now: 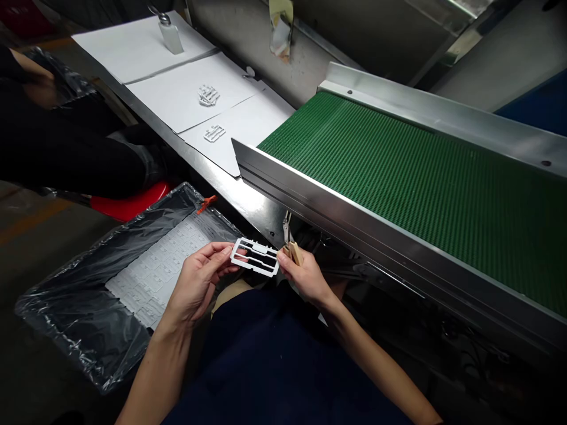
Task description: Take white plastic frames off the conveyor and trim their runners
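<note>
Between my two hands is a white plastic frame with slots and thin crossbars. My left hand pinches its left end between thumb and fingers. At its right end, the fingertips of my right hand touch the frame. That same hand also grips a pair of nippers with tan handles, metal jaws pointing up and away from me. Further off, a small white plastic piece and a pile of similar pieces lie on white sheets.
A green conveyor belt with metal side rails runs along the right. To the left, a plastic-lined crate holds a tray of white parts and an orange clip. A pump bottle stands at the back; a seated person is at far left.
</note>
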Tool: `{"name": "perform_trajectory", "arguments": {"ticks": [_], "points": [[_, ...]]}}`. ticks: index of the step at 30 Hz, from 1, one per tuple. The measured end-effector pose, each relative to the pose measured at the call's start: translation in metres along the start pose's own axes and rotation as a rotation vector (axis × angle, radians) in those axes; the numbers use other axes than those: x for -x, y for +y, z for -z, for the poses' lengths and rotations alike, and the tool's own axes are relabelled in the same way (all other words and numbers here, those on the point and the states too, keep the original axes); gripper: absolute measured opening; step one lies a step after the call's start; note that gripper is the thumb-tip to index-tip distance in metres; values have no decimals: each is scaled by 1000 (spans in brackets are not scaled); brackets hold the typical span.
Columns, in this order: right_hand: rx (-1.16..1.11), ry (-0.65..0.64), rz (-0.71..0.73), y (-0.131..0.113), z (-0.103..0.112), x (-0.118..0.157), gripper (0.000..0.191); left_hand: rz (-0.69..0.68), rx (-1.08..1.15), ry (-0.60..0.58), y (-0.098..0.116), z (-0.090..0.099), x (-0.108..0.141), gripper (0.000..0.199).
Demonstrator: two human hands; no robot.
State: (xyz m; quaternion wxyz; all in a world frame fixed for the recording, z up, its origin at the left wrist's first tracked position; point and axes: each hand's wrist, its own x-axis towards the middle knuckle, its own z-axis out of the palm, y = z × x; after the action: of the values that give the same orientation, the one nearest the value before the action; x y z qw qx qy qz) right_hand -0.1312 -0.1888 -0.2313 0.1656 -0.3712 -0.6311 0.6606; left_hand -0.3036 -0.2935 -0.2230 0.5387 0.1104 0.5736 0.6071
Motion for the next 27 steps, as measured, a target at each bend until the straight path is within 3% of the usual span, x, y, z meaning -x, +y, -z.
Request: {"name": "perform_trajectory", "arguments": {"ticks": [18, 23, 27], "points": [[-20, -27, -63, 11, 2, -4, 32, 6, -71, 15, -8, 4, -15, 18], [-43, -47, -98, 15, 3, -7, 32, -160, -300, 39, -5, 5, -17, 15], [-43, -132, -172, 30, 1, -5, 31, -364, -529, -121, 7, 3, -16, 13]]}}
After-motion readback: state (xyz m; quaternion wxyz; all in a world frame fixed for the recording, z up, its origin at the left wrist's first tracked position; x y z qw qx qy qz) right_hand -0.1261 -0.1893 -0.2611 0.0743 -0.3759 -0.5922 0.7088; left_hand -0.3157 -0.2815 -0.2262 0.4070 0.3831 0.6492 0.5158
